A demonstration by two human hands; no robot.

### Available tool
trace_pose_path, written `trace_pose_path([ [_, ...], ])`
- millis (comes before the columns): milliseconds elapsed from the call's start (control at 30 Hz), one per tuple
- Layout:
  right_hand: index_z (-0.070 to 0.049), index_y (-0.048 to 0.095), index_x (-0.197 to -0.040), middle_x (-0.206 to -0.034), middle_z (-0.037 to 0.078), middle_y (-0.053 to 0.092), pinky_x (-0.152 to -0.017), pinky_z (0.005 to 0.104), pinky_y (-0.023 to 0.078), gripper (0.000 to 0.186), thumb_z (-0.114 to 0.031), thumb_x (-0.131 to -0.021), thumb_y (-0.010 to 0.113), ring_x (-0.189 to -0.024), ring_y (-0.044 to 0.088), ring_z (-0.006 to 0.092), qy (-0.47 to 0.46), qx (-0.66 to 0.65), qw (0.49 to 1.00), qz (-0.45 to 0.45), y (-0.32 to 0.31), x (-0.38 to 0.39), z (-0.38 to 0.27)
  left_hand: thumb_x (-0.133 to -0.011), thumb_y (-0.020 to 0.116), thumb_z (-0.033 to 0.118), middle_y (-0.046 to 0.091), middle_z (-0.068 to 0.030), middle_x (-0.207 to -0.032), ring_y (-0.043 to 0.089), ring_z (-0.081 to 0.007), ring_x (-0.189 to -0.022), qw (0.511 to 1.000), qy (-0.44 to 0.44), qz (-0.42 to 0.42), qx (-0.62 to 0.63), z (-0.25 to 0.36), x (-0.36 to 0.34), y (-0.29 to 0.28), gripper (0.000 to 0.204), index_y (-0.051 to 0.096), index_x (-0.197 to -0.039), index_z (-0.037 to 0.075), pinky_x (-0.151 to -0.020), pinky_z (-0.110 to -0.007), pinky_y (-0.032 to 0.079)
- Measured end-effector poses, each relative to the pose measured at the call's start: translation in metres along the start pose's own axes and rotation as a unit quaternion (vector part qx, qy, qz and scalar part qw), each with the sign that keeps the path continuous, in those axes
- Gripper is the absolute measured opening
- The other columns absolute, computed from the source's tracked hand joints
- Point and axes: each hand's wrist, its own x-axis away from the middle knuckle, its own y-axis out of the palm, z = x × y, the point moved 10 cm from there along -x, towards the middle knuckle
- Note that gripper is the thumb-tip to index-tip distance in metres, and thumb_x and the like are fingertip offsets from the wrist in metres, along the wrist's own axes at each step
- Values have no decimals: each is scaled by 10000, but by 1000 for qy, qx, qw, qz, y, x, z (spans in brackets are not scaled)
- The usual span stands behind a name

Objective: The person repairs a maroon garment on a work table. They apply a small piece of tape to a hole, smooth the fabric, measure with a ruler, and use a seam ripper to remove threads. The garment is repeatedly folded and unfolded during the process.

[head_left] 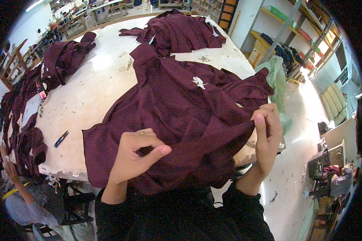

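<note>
A dark maroon garment (169, 108) lies spread and wrinkled over the near part of the table, its near edge hanging by my body. My right hand (266, 132) pinches its edge at the right, thumb on top, pulling the cloth taut. Further left, my left hand (134, 154) is closed in a pinch on the same cloth, thumb pointing right; the fingertips are mostly hidden. A white tag (198, 82) shows on the garment's upper part.
The pale table (104, 76) carries a maroon garment pile (181, 32) at the back and another (64, 60) at the left. Blue thread snips (61, 139) lie left. Another person (28, 201) is at the lower left. Shelves (285, 32) and a green plastic bag (275, 76) stand right.
</note>
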Motion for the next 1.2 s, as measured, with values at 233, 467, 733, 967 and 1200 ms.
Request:
trace_pose_path([
  [233,9,512,-774,-781,54,471,-682,256,374,143,-104,-858,539,-727,469,157,29,23,999,26,-9,1,18,-731,686,45,560,-62,-563,451,-115,-521,999,-22,25,-29,-16,10,-20,94,633,-672,-5,-513,-264,341],
  [467,16,503,-773,-764,62,476,-693,260,379,158,-111,-865,529,-728,467,152,45,52,996,59,-25,3,39,-731,684,42,583,-48,-583,471,-103,-545,995,-74,58,-19,-29,18,-35,103,624,-664,-8,-538,-254,351],
  [733,-56,605,-910,-965,100,509,-823,349,381,136,-168,-846,562,-923,488,240,13,336,936,107,-36,5,66,-743,673,38,598,-61,-628,520,-115,-593,993,-85,62,-48,-34,16,-39,84,631,-688,-9,-575,-258,385],
  [967,-82,613,-874,-1114,117,493,-936,402,316,176,-227,-780,640,-1079,453,277,-76,-118,959,-246,118,42,-26,-765,677,93,613,-113,-675,575,-164,-611,998,-46,-45,-11,-13,-7,21,118,627,-738,-10,-579,-279,430],
  [1200,-2,521,-730,-1028,80,451,-835,261,330,174,-134,-836,563,-918,431,164,68,-150,986,-14,37,20,34,-774,667,89,634,-83,-692,580,-99,-649,993,-111,1,-32,-24,13,-28,131,626,-740,-31,-607,-242,433],
])
